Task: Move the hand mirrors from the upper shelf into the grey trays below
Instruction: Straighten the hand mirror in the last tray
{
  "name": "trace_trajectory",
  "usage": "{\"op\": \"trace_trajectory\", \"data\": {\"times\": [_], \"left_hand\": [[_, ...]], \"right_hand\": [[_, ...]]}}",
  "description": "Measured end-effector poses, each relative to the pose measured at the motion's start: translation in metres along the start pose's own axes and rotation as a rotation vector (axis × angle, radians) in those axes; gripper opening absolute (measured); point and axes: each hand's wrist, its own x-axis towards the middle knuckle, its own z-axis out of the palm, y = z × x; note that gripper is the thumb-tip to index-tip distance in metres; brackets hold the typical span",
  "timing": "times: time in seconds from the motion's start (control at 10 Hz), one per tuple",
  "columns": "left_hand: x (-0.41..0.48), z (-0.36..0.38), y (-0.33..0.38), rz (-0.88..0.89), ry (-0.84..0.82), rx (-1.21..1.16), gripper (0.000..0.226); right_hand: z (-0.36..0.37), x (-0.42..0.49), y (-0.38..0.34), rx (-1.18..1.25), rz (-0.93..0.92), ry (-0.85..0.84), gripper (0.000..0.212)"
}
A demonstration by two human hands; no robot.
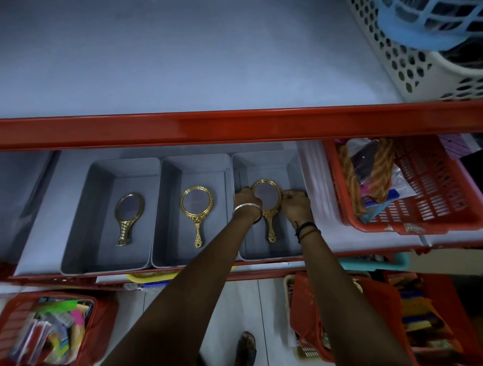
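Three grey trays stand side by side on the lower shelf. The left tray [96,227] holds a gold hand mirror [128,216] lying flat. The middle tray [167,235] holds a second gold mirror [197,208]. In the right tray [287,168] lies a third gold mirror [267,196], handle toward me. My left hand [246,198] grips its frame on the left side and my right hand [295,204] grips the right side. The upper shelf [184,57] shows no mirrors.
A red shelf rail [236,129] crosses above the trays. A white perforated basket [430,60] with a blue basket in it sits on the upper shelf at right. A red basket [415,189] of goods stands right of the trays. More red baskets [46,329] sit below.
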Motion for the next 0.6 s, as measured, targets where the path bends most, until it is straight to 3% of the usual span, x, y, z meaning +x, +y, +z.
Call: {"op": "trace_trajectory", "data": {"times": [0.2, 0.4, 0.5, 0.6], "left_hand": [[-0.003, -0.001, 0.003, 0.011, 0.000, 0.028, 0.034], [-0.023, -0.013, 0.008, 0.112, 0.042, 0.065, 0.039], [-0.045, -0.023, 0.001, 0.300, 0.106, 0.050, 0.047], [-0.086, -0.045, -0.015, 0.563, 0.202, -0.020, 0.040]], "right_hand": [[0.001, 0.000, 0.000, 0.033, 0.040, -0.009, 0.026], [-0.009, -0.023, -0.011, -0.026, -0.080, 0.038, 0.034], [-0.016, -0.047, -0.018, -0.010, -0.192, 0.083, 0.025], [-0.027, -0.091, -0.036, 0.053, -0.406, 0.200, 0.029]]}}
